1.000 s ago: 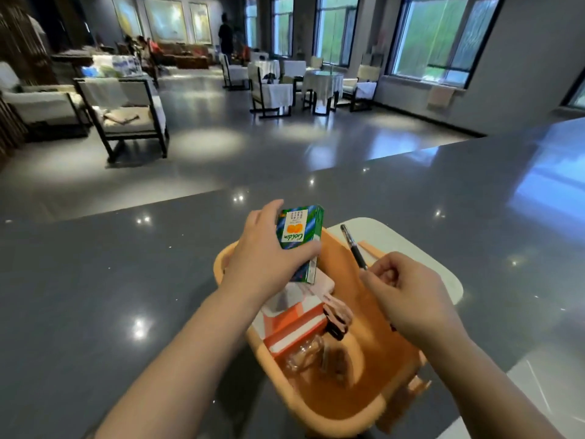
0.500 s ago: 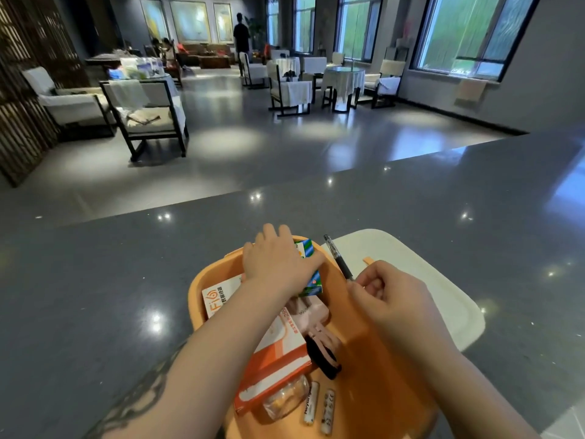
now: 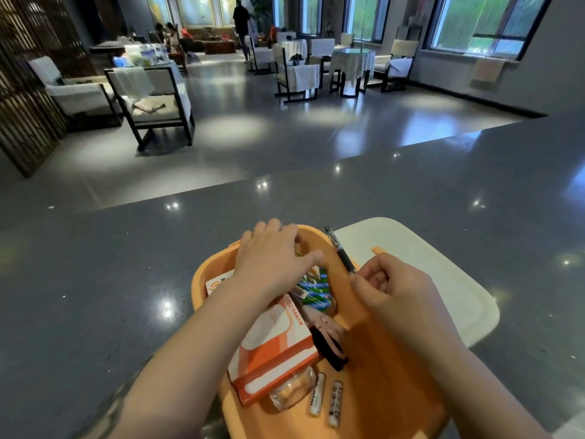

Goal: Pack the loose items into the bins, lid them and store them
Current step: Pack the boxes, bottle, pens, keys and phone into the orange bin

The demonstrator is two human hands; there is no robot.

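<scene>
a: head view: left hand [image 3: 272, 258] lies flat, released, over the green carton [image 3: 311, 291] inside the orange bin [image 3: 212, 274]; right hand [image 3: 392, 286] pinches a pen [image 3: 340, 253].
b: carton's probably light, stiff; hold its sides. lid [image 3: 443, 280] waits on the surface [image 3: 126, 280].

Glossy grey floor [image 3: 253, 144]; dark-framed armchairs [image 3: 152, 99]; cloth-covered tables [image 3: 351, 63]; large windows [image 3: 484, 23] right; lattice screen [image 3: 28, 74] left.

A bin [image 3: 395, 359] is sitting on the counter [image 3: 126, 280], with a lid [image 3: 443, 280] lying just beside it on the right. Inside the bin, a small carton [image 3: 313, 291] is lying behind a box [image 3: 272, 350], a clip [image 3: 327, 339] is lying right of the box, and two batteries [image 3: 327, 397] are lying in front. A pen [image 3: 340, 250] is leaning over the bin's far rim.
</scene>
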